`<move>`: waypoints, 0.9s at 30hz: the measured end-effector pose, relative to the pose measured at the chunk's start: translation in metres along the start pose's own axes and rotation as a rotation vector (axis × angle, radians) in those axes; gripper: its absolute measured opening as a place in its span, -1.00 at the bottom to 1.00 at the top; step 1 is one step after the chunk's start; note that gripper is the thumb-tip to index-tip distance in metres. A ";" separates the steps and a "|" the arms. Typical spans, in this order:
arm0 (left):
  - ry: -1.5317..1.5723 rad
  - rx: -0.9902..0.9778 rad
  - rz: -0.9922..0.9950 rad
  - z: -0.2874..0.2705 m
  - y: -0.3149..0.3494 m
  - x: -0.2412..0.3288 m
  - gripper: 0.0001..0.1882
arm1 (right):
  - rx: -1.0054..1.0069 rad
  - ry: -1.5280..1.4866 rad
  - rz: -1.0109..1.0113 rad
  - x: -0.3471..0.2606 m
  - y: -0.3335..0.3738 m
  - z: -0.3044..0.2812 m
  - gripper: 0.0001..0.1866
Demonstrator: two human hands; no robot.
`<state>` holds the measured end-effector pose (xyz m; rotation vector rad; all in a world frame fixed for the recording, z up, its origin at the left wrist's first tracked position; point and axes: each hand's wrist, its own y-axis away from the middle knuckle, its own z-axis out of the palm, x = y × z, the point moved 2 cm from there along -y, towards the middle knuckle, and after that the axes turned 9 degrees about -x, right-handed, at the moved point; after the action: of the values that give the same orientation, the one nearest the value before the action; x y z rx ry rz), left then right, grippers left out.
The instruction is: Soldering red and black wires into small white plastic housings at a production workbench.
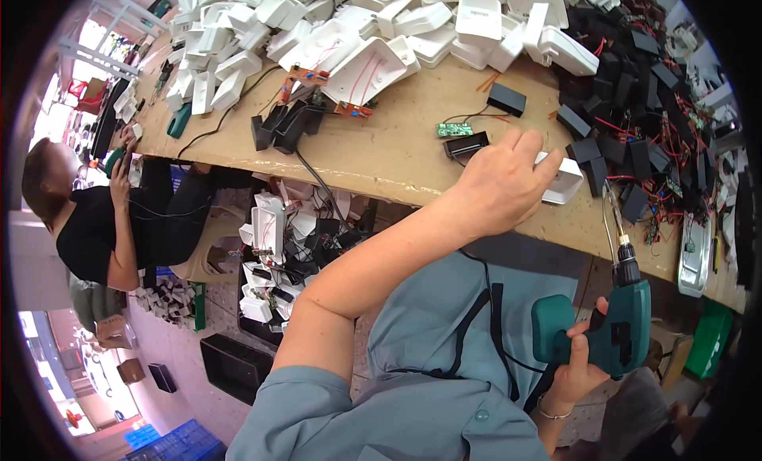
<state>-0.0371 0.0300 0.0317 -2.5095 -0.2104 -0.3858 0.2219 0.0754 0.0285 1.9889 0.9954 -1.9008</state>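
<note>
My left hand [504,183] reaches over the bench edge with its fingers bent onto a small white plastic case [563,180], which it partly covers. Beside that hand lie an open black plastic box [466,145], a small green circuit board [455,130] and another black box [506,100] with thin wires. Low at the right, my right hand [583,362] is wrapped round a green pistol-grip soldering gun [627,326]. Its long metal tip points up to the bench edge, near the heap of black boxes [615,104].
White plastic cases [365,68] are heaped along the back. Black adapters [290,123] with cables and orange-brown boards [353,110] sit left of centre. A metal tray [695,254] is at far right. Below stands a bin of parts [270,262]; another person [95,223] works at left.
</note>
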 end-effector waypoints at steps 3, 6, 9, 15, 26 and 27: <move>0.047 0.021 -0.051 -0.015 0.001 -0.008 -0.53 | -0.005 -0.067 0.024 -0.003 -0.003 -0.003 -0.41; 0.229 0.191 -0.185 -0.053 0.006 -0.029 -0.51 | -0.029 -0.097 0.023 0.001 -0.006 -0.009 -0.42; 0.560 0.362 -0.567 -0.112 0.018 -0.064 -0.46 | -0.052 -0.127 0.025 0.002 -0.009 -0.007 -0.42; 0.531 0.435 -0.550 -0.188 0.011 -0.120 -0.49 | -0.054 -0.179 0.041 0.005 -0.011 -0.007 -0.40; -0.408 0.026 -0.805 -0.166 0.013 -0.157 0.02 | -0.032 -0.156 0.036 0.006 -0.014 -0.011 -0.38; -0.438 0.057 -0.768 -0.165 0.012 -0.152 0.02 | -0.035 -0.154 0.023 0.007 -0.014 -0.011 -0.38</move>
<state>-0.2152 -0.0836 0.1066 -2.3358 -1.3476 -0.1051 0.2218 0.0946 0.0280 1.7961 0.9546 -1.9751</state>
